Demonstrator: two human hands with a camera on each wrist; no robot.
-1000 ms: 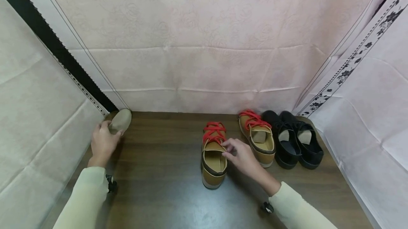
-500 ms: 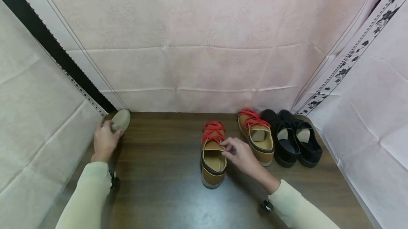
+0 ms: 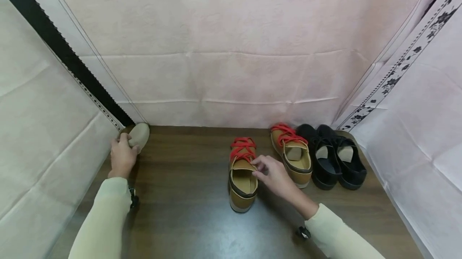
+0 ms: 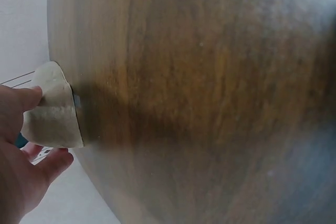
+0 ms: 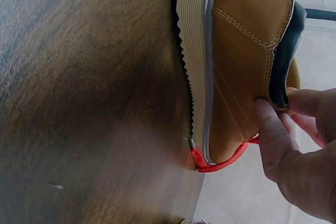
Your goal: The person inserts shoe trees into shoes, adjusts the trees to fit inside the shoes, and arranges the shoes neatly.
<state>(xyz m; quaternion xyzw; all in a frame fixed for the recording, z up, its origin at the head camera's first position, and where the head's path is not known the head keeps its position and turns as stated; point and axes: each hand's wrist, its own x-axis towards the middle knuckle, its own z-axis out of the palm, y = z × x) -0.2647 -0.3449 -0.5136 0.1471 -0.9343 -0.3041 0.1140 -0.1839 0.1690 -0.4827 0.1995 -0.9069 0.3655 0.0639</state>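
In the head view, my left hand (image 3: 124, 155) is at the far left corner with a beige rounded piece (image 3: 140, 135), its thumb on the near face and the other fingers along its edge; its kind does not show. The left wrist view has this beige piece (image 4: 52, 111) standing on the wood. My right hand (image 3: 273, 173) pinches the opening's edge of a tan shoe (image 3: 241, 199) with red laces, between thumb and fingertips. The right wrist view shows the shoe's side (image 5: 239, 72) and ribbed pale sole, with the fingers at its dark padded collar.
A second tan shoe (image 3: 299, 174) with red laces stands right of my right hand. Beside it are two black shoes (image 3: 326, 173) (image 3: 351, 170). All stand on a brown wood surface (image 3: 180, 211), with pale cloth (image 3: 216, 50) behind and at both sides.
My left hand has shifted slightly up and right along the beige piece, which stays in the corner. The right hand and the tan shoe have kept their place.
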